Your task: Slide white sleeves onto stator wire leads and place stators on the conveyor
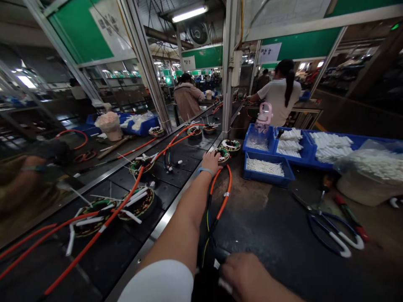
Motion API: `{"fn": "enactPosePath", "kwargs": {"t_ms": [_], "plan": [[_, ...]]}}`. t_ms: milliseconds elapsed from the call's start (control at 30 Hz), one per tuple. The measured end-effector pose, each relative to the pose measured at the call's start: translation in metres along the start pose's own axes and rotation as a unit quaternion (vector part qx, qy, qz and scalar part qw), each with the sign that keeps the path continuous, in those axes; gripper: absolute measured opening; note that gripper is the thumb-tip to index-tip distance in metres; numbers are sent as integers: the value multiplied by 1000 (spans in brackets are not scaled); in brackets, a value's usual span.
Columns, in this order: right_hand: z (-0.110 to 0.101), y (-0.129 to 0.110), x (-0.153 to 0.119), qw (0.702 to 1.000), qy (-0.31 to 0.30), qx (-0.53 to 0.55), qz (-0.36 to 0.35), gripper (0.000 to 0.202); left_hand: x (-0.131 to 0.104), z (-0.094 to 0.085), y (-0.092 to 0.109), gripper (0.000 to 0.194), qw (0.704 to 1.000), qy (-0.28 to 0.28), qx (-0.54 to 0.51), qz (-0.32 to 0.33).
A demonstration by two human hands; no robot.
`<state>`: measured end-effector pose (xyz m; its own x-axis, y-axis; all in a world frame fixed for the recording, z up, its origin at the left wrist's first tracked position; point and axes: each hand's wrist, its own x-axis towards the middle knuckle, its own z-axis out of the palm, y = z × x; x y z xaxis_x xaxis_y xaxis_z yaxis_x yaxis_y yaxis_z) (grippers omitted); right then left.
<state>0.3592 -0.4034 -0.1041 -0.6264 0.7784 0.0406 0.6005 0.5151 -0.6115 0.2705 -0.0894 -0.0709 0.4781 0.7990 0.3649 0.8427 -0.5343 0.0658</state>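
My left hand (211, 162) reaches forward, its fingers closed over the near side of a wound motor stator (224, 156) at the bench's edge. A second wound stator (231, 145) sits right behind it. From the held stator an orange-sleeved cable (224, 201) loops toward me, with black and yellow-green wires running down beside it. Low in the view, my right hand (244, 272) is curled and slightly blurred near the lower wire ends. Something whitish shows under its fingers, but what they hold is hidden.
Left of the metal rail, a dark conveyor (171, 199) carries several stators with orange cables. Blue bins (267, 178) of white sleeves stand at the right, near a pink-lidded bottle (263, 119). Scissors (327, 228), a red-handled tool (351, 216) and a bag-lined tub (362, 188) lie nearby. Co-workers sit beyond.
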Motion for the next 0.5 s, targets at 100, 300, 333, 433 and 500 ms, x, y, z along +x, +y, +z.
{"fn": "enactPosePath", "kwargs": {"t_ms": [100,300,333,433,500], "plan": [[-17,21,-11,984,119,102,85,17,-2,0,-1,75,1000,5,-20,-23],[-15,39,-16,961,166,185,122,19,-28,-33,-77,54,965,44,9,-259],[-14,38,-16,965,156,174,116,18,-36,-39,-96,56,947,44,21,-319],[-14,37,-15,967,153,173,110,19,-58,-51,-148,57,897,4,31,-441],[-15,38,-15,965,151,184,107,21,-67,-51,-171,49,878,-41,13,-477]]}}
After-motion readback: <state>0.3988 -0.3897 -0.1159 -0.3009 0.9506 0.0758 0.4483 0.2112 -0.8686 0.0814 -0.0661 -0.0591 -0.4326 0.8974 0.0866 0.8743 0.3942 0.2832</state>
